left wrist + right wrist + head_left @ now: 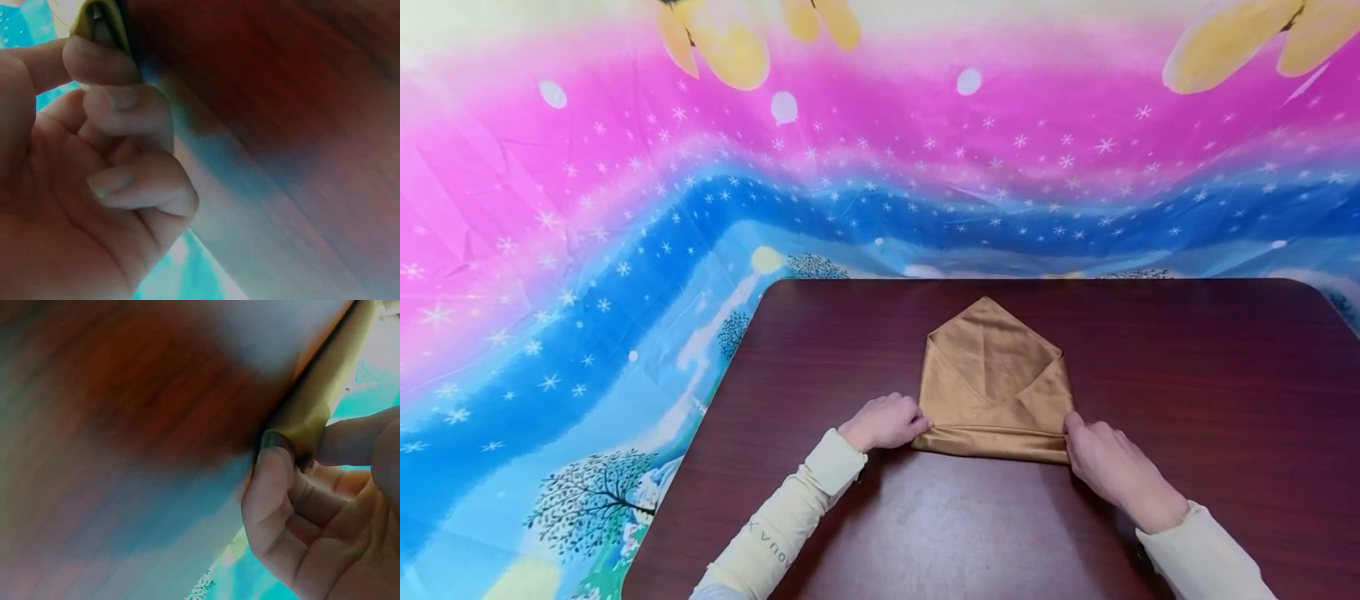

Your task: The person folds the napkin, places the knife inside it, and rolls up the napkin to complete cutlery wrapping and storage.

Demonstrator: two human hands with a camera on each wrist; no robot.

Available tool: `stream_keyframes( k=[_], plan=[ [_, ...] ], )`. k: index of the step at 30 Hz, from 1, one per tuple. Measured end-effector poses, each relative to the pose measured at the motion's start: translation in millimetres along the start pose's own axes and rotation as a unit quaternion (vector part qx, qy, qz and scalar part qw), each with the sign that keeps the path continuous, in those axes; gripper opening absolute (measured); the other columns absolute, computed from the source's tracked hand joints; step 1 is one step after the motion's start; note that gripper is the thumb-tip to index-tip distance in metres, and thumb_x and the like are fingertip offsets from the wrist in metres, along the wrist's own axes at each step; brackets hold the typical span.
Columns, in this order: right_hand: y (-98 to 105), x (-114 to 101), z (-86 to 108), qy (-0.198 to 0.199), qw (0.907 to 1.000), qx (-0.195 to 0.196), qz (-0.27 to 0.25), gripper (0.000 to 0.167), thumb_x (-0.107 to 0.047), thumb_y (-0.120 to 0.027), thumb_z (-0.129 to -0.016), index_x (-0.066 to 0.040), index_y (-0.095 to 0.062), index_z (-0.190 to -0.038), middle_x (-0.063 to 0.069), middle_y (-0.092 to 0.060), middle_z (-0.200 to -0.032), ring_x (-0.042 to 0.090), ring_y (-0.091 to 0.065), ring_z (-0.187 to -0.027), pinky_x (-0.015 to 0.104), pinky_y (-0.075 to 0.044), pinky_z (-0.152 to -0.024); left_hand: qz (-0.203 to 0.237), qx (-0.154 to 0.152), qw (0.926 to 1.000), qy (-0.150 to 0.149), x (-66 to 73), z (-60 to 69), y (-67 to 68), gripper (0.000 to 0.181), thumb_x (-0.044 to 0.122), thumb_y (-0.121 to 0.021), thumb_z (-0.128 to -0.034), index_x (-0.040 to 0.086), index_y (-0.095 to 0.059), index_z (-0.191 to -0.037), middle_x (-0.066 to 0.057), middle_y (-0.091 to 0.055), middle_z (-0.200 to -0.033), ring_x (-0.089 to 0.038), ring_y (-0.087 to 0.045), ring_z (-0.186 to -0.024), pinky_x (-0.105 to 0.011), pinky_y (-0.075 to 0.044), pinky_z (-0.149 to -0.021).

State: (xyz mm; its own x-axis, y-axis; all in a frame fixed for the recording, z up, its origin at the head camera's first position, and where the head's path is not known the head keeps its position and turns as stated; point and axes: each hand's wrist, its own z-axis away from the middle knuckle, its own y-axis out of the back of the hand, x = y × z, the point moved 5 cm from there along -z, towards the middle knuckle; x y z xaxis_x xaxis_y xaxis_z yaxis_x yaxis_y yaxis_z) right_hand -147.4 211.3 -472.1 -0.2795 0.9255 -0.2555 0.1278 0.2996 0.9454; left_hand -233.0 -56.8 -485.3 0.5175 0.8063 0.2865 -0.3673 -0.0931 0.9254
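Observation:
A golden-brown satin cloth (pixel 992 375) lies folded on the table like an envelope, with its point toward the far edge. Along its near side runs a narrow folded band (pixel 992 443). At the band's left end my left hand (pixel 887 421) pinches the cloth between thumb and fingers; the left wrist view shows the other fingers curled below. My right hand (pixel 1116 467) pinches the opposite end, and in the right wrist view the rolled edge (pixel 306 419) sits between thumb and index finger. The fingertips hide both corners of the band.
The dark reddish-brown table (pixel 1210 383) has rounded corners and a glossy patch near its front. Behind it and to the left hangs a colourful printed backdrop (pixel 887 167) with snowflakes and trees. Pale sleeves (pixel 775 533) cover both forearms.

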Motion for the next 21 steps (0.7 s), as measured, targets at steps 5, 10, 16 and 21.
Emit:
stream_keyframes(
  k=[5, 10, 16, 21],
  plan=[
    [1.7, 0.1, -4.2, -0.022, 0.9997, 0.008, -0.006, 0.017, -0.002, -0.056, -0.086, -0.005, -0.043, -0.075, 0.008, -0.044, -0.05, 0.03, -0.051, -0.042, 0.039, -0.037, -0.038, -0.01, 0.008, 0.9993, 0.035, 0.6, -1.3, 1.3, 0.046, 0.041, -0.057, -0.0929, 0.024, -0.05, -0.051, 0.008, -0.045, -0.052, -0.009, -0.051, -0.055, -0.03, -0.042, -0.053],
    [3.5, 0.3, -7.1, -0.052, 0.9984, -0.008, -0.019, 0.017, -0.004, -0.058, -0.085, -0.006, -0.046, -0.074, 0.011, -0.048, -0.052, 0.034, -0.052, -0.045, 0.043, -0.038, -0.039, -0.038, 0.021, 0.9985, 0.035, 3.6, -2.9, 4.4, 0.046, 0.041, -0.061, -0.0895, 0.023, -0.048, -0.049, 0.008, -0.046, -0.052, -0.009, -0.051, -0.053, -0.03, -0.041, -0.051],
    [5.3, -3.5, -8.8, -0.059, 0.9982, 0.0, -0.014, 0.016, -0.003, -0.06, -0.084, -0.006, -0.048, -0.074, 0.012, -0.049, -0.052, 0.037, -0.053, -0.046, 0.046, -0.039, -0.039, -0.076, 0.033, 0.9965, 0.01, 7.9, -5.2, 8.0, 0.033, 0.037, -0.064, -0.0859, 0.023, -0.053, -0.057, 0.009, -0.051, -0.059, -0.009, -0.052, -0.054, -0.03, -0.041, -0.049],
    [9.2, -10.2, -8.0, -0.029, 0.9976, 0.06, 0.018, 0.017, 0.0, -0.066, -0.076, -0.002, -0.049, -0.072, 0.015, -0.05, -0.056, 0.038, -0.052, -0.049, 0.049, -0.042, -0.044, -0.076, 0.057, 0.9923, -0.08, 17.2, -5.4, 7.7, 0.01, 0.021, -0.069, -0.0828, 0.025, -0.06, -0.081, 0.013, -0.058, -0.08, -0.003, -0.054, -0.069, -0.024, -0.044, -0.058]
  ],
)
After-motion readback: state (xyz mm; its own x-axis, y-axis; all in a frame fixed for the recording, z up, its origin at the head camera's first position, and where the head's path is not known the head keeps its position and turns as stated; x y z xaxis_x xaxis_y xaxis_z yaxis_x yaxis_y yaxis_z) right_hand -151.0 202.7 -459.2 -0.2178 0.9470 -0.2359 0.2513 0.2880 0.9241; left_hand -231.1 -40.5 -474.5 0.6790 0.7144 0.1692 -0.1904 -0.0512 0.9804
